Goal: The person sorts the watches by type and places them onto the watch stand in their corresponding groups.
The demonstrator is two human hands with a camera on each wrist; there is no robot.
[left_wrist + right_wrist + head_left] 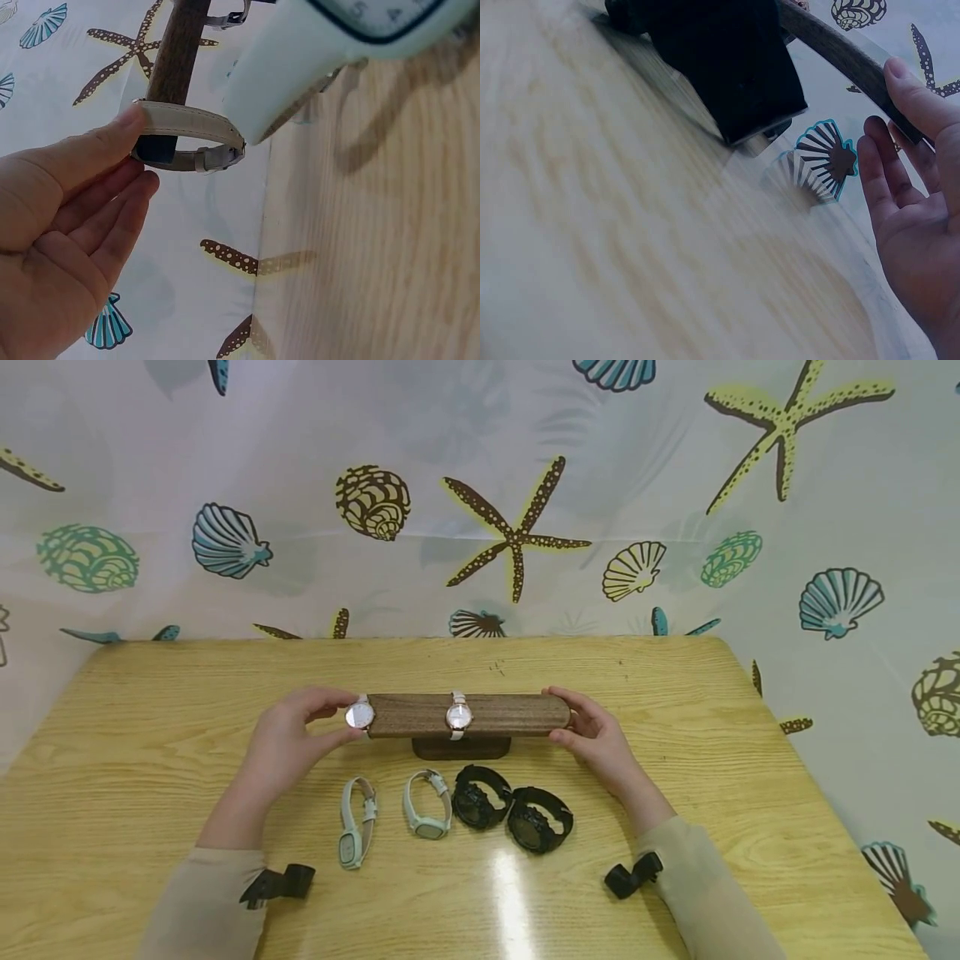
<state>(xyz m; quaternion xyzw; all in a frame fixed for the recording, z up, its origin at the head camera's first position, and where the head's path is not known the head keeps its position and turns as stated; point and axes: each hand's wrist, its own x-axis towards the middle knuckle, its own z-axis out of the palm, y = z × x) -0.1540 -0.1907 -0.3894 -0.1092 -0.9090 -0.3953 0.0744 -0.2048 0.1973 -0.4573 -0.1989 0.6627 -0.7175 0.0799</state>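
A dark wooden watch stand (510, 716) has a horizontal bar on a low base. My left hand (288, 735) pinches a round-faced watch with a light strap (360, 716) at the bar's left end. In the left wrist view, its buckled strap (187, 122) loops around the bar tip, with thumb and fingers at its edge. Another round-faced, white-strapped watch (459, 717) sits around the middle of the bar. At the right end, my right hand (603, 743) holds the bar between thumb and fingers; the right wrist view shows the thumb on the bar (840, 52).
In front of the stand lie two pale green watches (350, 847) and two black watches (536, 827), all buckled into loops. They rest on a wooden table (187, 693). Behind it hangs a cloth (300, 443) printed with shells and starfish.
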